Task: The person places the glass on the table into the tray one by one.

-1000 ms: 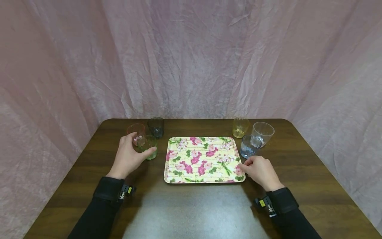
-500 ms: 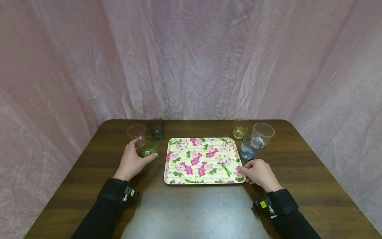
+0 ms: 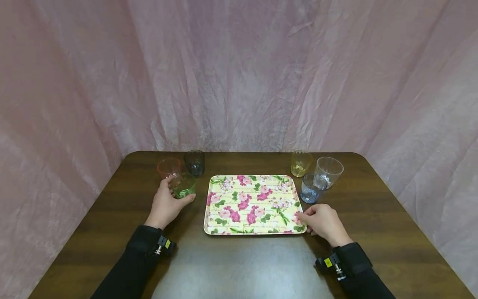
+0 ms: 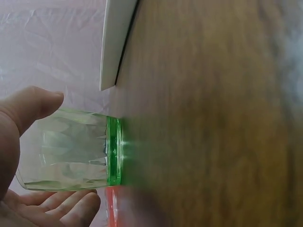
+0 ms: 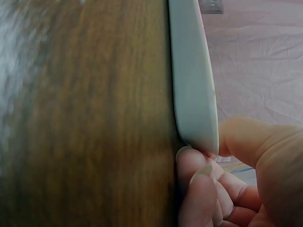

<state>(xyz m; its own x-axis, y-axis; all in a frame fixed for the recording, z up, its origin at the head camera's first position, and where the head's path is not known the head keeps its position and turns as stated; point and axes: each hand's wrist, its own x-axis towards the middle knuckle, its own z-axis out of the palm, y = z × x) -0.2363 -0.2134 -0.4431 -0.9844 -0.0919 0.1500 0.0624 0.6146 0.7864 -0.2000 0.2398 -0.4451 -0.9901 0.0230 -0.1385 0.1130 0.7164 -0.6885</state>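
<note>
My left hand (image 3: pixel 166 207) is around a green glass (image 3: pixel 184 185) left of the tray, thumb at the near right side and fingers at the far left. In the left wrist view the green glass (image 4: pixel 75 149) stands upright on the table between thumb and curved fingers. A flat tray (image 3: pixel 255 234) with pink flowers on pale yellow lies mid-table. Its right front corner is pinched by my right hand (image 3: pixel 326 222), thumb on top. The right wrist view shows fingertips (image 5: pixel 191 163) under the tray's pale rim (image 5: pixel 194 80).
Behind the green glass stand a red-rimmed glass (image 3: pixel 169 167) and a dark grey glass (image 3: pixel 194 162). Right of the tray are a yellow glass (image 3: pixel 300 165), a clear glass (image 3: pixel 330 168) and a blue glass (image 3: pixel 310 191). A pink curtain (image 3: pixel 239 74) hangs behind the wooden table (image 3: pixel 392 232).
My left hand has come down and closed in around the green glass. My right fingers have slipped under the tray's edge, and its grip has shifted slightly toward me. The glasses have stayed in place.
</note>
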